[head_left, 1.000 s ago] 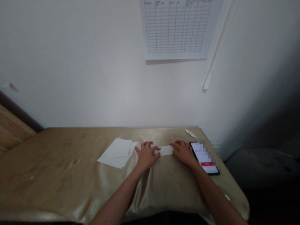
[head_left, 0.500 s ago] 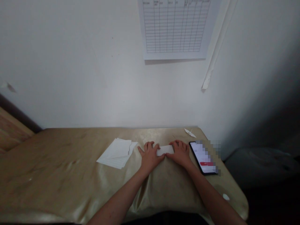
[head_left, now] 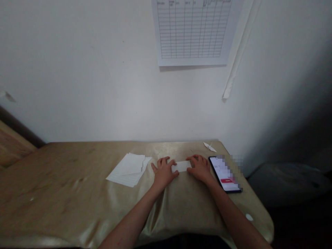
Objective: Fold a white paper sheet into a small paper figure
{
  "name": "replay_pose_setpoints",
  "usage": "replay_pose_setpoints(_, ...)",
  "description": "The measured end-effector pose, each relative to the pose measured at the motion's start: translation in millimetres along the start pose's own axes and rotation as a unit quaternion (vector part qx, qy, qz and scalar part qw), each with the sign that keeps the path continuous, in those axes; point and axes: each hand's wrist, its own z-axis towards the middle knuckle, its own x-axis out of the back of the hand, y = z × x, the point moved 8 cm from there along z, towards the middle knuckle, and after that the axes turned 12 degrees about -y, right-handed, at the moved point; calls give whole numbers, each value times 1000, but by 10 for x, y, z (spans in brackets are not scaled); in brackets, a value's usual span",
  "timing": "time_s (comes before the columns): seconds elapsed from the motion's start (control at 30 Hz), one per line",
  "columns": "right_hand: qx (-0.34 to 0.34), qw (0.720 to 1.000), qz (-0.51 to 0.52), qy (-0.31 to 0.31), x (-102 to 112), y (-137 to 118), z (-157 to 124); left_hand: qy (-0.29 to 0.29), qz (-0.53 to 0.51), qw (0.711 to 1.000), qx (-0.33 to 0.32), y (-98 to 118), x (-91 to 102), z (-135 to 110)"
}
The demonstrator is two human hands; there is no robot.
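A small folded piece of white paper (head_left: 182, 166) lies on the table between my hands. My left hand (head_left: 164, 173) grips its left end, thumb at the near edge and index finger at the far edge, other fingers spread on the tabletop. Round the right end, my right hand (head_left: 200, 168) holds the paper the same way between thumb and fingers. To the left of my left hand rests a stack of white paper sheets (head_left: 129, 169), the top one with a torn edge. A phone (head_left: 224, 174) with a lit screen lies just right of my right hand.
The table (head_left: 77, 193) has a wrinkled gold-brown cover and stands against a white wall (head_left: 103, 86). A folded white paper figure (head_left: 210, 147) sits near the back right corner. A white scrap (head_left: 249, 217) lies by the right edge. A printed chart (head_left: 192, 34) hangs above.
My thumbs have moved apart from the middle of the folded paper toward its two ends, so more of it shows. The paper stays in place on the table.
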Motion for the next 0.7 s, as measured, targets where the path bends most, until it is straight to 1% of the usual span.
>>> replay_pose_setpoints(0.23,13,1000,5,-5,17,52,32,-43,-20,999,2,-116,39,22)
replay_pose_setpoints(0.5,20,1000,1,-18,17,84,31,-74,-22,997,-7,-150,73,22)
replay_pose_setpoints(0.6,13,1000,-8,-20,16,87,32,-78,-11,997,-8,-157,84,23)
replay_pose_setpoints(0.7,18,1000,-7,-22,18,87,32,-68,-1,998,-13,-170,93,20)
